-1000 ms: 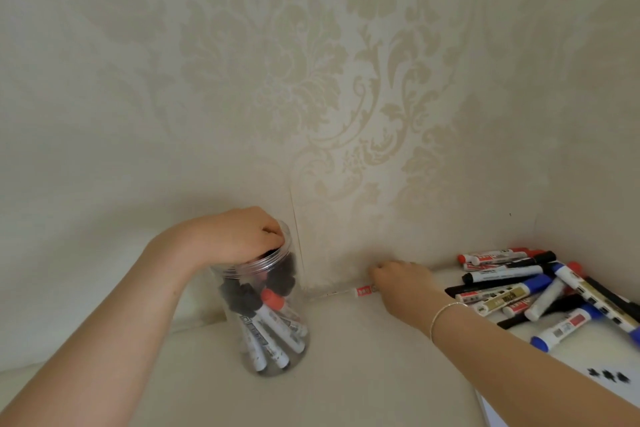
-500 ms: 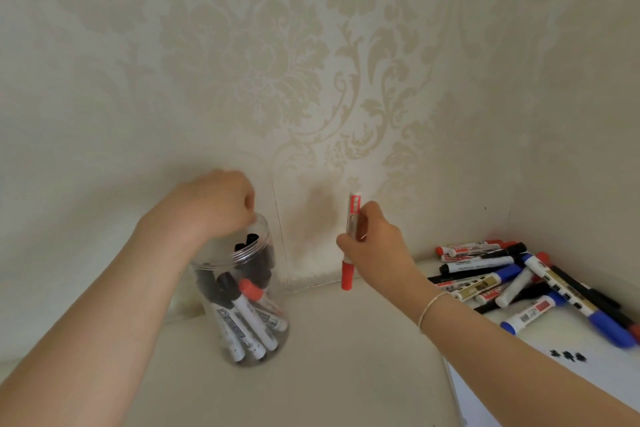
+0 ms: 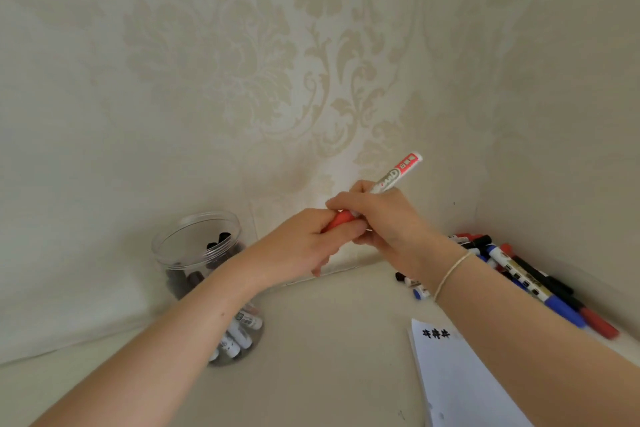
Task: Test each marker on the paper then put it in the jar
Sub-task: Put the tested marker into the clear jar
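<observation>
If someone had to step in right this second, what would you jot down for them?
Left hand: grips the red cap end of the red marker.
Right hand: holds the same marker's barrel; cap not yet off.
Jar: open, at left, already holding several markers.
Marker pile: untested, in the right corner.
Paper: lower right, a few black test marks near its top edge.
Left: uncap, test this marker on the paper, drop it in the jar, then work through the pile.

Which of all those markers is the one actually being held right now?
The red-capped marker raised in front of the wall: the right hand grips its white barrel and the left hand grips its cap. The others lie in the pile or the jar.
</observation>
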Action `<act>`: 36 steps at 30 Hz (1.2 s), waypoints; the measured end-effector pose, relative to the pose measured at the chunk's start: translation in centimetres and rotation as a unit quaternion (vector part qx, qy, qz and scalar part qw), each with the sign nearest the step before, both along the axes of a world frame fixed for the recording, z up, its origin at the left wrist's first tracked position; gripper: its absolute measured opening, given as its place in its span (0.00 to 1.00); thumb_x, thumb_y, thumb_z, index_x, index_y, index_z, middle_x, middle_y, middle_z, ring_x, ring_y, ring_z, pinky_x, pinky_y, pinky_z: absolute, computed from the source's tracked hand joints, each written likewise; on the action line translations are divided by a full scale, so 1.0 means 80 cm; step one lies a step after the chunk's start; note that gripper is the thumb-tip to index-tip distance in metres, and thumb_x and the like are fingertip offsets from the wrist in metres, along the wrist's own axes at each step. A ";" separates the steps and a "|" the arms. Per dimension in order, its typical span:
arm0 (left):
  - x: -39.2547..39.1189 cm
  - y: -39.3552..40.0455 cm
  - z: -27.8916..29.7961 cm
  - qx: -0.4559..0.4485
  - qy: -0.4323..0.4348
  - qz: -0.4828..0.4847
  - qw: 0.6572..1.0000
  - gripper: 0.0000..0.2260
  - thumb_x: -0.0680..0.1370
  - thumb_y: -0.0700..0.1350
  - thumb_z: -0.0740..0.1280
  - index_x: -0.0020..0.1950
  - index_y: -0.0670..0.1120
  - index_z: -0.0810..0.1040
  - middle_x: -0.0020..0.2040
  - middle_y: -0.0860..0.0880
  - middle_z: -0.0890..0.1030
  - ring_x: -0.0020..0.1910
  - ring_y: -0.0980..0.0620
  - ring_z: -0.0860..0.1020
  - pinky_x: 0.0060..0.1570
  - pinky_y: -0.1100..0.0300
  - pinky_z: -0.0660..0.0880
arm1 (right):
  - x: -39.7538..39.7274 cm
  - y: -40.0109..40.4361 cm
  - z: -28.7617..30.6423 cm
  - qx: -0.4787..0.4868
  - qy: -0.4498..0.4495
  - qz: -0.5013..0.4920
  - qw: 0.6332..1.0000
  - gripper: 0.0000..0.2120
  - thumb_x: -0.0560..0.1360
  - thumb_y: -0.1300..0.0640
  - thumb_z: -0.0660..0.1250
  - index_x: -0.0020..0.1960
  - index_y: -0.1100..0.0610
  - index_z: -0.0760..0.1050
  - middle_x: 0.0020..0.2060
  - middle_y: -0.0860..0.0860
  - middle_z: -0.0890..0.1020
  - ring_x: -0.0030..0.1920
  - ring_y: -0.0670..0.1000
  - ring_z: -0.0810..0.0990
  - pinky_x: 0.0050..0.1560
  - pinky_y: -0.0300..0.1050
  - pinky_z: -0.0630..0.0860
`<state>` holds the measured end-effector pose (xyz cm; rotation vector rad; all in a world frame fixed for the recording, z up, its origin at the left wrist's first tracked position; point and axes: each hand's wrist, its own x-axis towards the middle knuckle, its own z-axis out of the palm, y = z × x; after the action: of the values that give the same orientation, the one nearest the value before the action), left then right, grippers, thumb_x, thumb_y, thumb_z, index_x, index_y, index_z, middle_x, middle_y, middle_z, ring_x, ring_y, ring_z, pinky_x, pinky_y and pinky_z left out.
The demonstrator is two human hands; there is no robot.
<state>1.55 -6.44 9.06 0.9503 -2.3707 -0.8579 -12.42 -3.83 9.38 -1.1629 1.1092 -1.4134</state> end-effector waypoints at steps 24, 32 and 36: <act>-0.101 0.025 -0.092 0.136 -0.002 -0.101 0.985 0.13 0.77 0.53 0.67 0.40 0.44 0.80 0.39 0.48 0.82 0.39 0.55 0.80 0.43 0.56 0.76 | -0.185 0.074 -0.069 0.103 0.027 -0.183 0.977 0.06 0.72 0.63 0.72 0.40 0.61 0.75 0.32 0.57 0.82 0.25 0.48 0.77 0.27 0.38 0.75; -0.182 0.081 -0.135 -0.179 -0.189 -0.275 0.926 0.20 0.80 0.58 0.59 0.70 0.53 0.70 0.73 0.58 0.67 0.67 0.55 0.71 0.63 0.54 0.71 | -0.224 0.104 -0.119 0.137 0.021 -0.270 0.953 0.09 0.74 0.63 0.68 0.38 0.60 0.70 0.26 0.55 0.75 0.21 0.48 0.70 0.22 0.38 0.68; -0.200 0.083 -0.152 -0.263 -0.232 -0.288 0.891 0.22 0.81 0.60 0.53 0.74 0.53 0.64 0.77 0.58 0.57 0.65 0.49 0.73 0.56 0.52 0.74 | -0.227 0.109 -0.140 0.144 0.069 -0.316 0.935 0.11 0.74 0.67 0.63 0.34 0.61 0.69 0.22 0.58 0.76 0.17 0.48 0.69 0.20 0.38 0.66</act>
<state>-14.42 0.19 -3.10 0.2295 -3.1324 -0.1116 -30.56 4.86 -1.80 -0.7241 1.8349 -1.5760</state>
